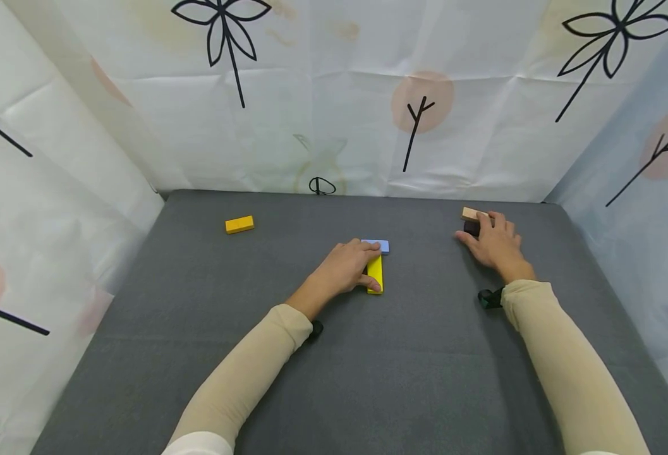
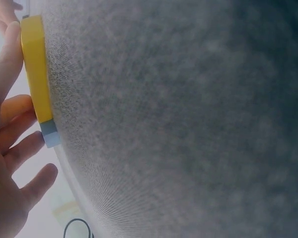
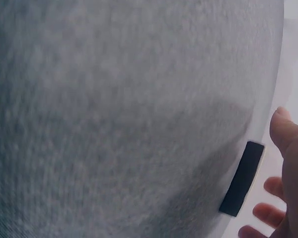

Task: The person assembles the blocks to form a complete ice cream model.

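A flat yellow block (image 1: 375, 274) lies lengthwise on the grey table, its far end meeting a light blue block (image 1: 383, 247) set crosswise. Over this pair is my left hand (image 1: 346, 268), thumb by the yellow block's near end and fingers reaching to the blue one. In the left wrist view, the thumb touches the yellow block (image 2: 36, 69) and the fingers are spread rather straight. My right hand (image 1: 497, 243) is at a black block (image 1: 471, 228) and a light wooden block (image 1: 473, 213), partly covering both. Its fingers look loosely extended in the right wrist view, beside the black block (image 3: 242, 179).
An orange-yellow block (image 1: 239, 224) lies at the far left of the grey table (image 1: 197, 354). White printed cloth (image 1: 322, 107) hangs behind the table's far edge and along both sides.
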`<state>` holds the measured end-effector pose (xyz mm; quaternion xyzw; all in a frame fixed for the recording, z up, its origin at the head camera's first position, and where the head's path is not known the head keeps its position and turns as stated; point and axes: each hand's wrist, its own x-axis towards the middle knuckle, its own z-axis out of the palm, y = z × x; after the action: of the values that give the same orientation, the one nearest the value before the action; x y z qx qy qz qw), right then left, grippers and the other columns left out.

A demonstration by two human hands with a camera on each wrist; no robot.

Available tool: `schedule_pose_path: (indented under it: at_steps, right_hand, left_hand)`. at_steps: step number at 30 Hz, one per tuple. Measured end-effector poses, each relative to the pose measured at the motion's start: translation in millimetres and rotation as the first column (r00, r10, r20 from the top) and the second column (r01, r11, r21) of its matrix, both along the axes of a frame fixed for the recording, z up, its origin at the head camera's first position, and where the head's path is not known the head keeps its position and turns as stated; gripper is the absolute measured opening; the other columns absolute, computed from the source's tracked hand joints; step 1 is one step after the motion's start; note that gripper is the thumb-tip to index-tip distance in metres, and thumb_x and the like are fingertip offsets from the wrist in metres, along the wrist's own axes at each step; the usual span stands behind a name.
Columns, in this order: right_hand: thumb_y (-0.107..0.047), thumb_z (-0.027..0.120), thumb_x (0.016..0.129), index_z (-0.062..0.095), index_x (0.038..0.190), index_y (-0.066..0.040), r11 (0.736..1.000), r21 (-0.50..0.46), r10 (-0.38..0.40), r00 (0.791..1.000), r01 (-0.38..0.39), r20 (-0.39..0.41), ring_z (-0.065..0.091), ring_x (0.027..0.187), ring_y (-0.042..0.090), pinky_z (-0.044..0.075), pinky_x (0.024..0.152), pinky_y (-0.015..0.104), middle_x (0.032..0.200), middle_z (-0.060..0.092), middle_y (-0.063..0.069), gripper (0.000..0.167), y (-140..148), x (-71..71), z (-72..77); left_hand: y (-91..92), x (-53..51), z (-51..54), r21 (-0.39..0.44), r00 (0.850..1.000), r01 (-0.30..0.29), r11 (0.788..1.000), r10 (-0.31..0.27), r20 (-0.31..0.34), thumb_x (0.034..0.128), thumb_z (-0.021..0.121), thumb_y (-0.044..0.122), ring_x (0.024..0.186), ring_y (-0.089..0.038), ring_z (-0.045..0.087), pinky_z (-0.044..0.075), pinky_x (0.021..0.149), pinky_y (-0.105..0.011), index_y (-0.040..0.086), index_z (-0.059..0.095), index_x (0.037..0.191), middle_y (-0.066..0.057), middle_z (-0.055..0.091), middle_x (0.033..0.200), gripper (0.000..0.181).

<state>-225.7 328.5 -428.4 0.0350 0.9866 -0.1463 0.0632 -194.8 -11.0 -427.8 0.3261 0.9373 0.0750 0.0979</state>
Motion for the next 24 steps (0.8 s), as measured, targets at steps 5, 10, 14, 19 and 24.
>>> schedule_pose_path:
  at_steps: [5,10,14,19,24]
  right_hand:
    - [-0.056,0.042,0.105,0.025,0.159,0.0,0.999,-0.038,-0.042,0.996,0.039,-0.073,0.02,0.138,0.061,0.024,0.107,0.074,0.156,0.017,0.038,0.079,9.4,-0.1,-4.4]
    - [-0.049,0.044,0.107,0.031,0.157,0.0,0.991,-0.108,-0.097,0.986,0.083,-0.133,0.024,0.135,0.06,0.025,0.106,0.072,0.153,0.024,0.039,0.071,15.9,-0.6,-8.2]
    - [-0.043,0.043,0.109,0.041,0.151,0.001,0.982,-0.154,-0.13,0.98,0.107,-0.148,0.026,0.133,0.06,0.024,0.107,0.072,0.151,0.028,0.039,0.061,22.0,-0.9,-9.9]
    - [-0.03,0.044,0.11,0.049,0.144,0.003,0.977,-0.173,-0.152,0.976,0.124,-0.159,0.03,0.129,0.058,0.026,0.105,0.07,0.144,0.038,0.036,0.048,23.7,-0.9,-11.1]
    - [-0.02,0.048,0.108,0.054,0.139,0.005,0.972,-0.202,-0.16,0.967,0.119,-0.199,0.036,0.126,0.054,0.029,0.104,0.068,0.136,0.047,0.034,0.04,20.9,-0.6,-11.4]
  left_hand:
    - [0.2,0.6,-0.7,-0.01,1.0,0.002,1.0,-0.002,-0.005,0.0848,0.066,0.063,0.142,-0.023,0.047,0.046,0.111,-0.047,0.02,0.043,0.156,0.005,0.036,0.166,0.087]
    - [0.7,1.5,0.7,-0.012,1.0,-0.005,1.0,0.005,0.014,0.0861,0.066,0.062,0.146,-0.022,0.043,0.045,0.114,-0.048,0.024,0.042,0.157,0.006,0.034,0.167,0.084]
    - [1.6,2.3,1.9,-0.022,0.999,-0.017,1.0,0.018,0.04,0.0873,0.064,0.061,0.153,-0.023,0.035,0.041,0.118,-0.051,0.028,0.039,0.158,0.008,0.03,0.168,0.082]
    - [2.1,3.5,2.5,-0.033,0.997,-0.031,0.999,0.033,0.063,0.0882,0.063,0.061,0.156,-0.025,0.03,0.038,0.12,-0.052,0.029,0.036,0.158,0.009,0.026,0.169,0.082]
    - [1.8,4.8,3.1,-0.043,0.996,-0.039,0.998,0.043,0.074,0.0889,0.062,0.061,0.157,-0.023,0.029,0.038,0.12,-0.051,0.03,0.036,0.158,0.011,0.025,0.17,0.081]
